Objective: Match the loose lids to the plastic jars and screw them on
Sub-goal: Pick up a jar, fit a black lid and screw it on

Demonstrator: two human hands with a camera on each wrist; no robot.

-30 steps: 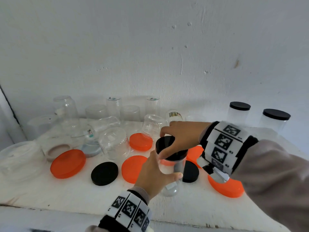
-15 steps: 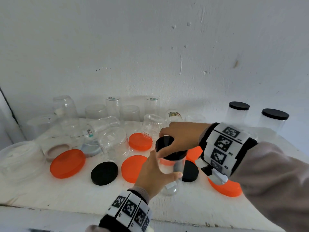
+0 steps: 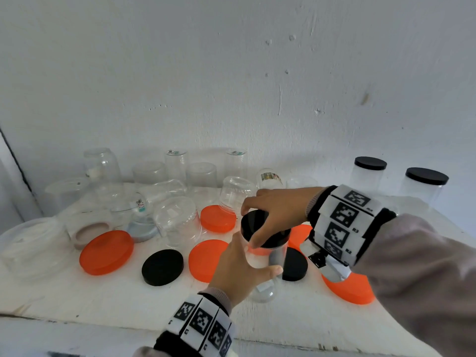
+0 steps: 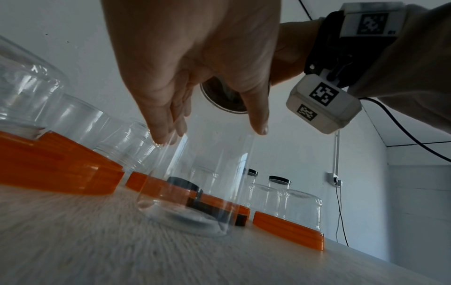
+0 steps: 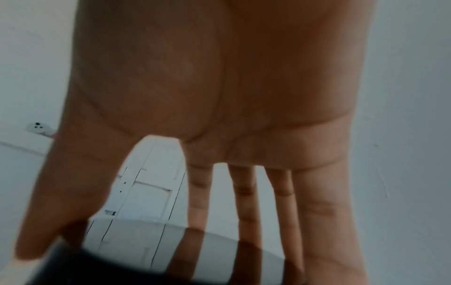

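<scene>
Left hand (image 3: 239,269) wraps the clear jar (image 3: 268,269) standing upright on the bench (image 3: 108,297). Right hand (image 3: 275,215) pinches the black lid (image 3: 257,222) sitting on the jar mouth.

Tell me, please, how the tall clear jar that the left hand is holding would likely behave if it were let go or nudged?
The tall clear jar looks empty and thin-walled, so it is probably light. Tall on a narrow base, it may tip easily when nudged. Its smooth round wall would likely roll once down, and may be slippery, which fits the left hand steadying it while the right hand grips the black lid.
</scene>
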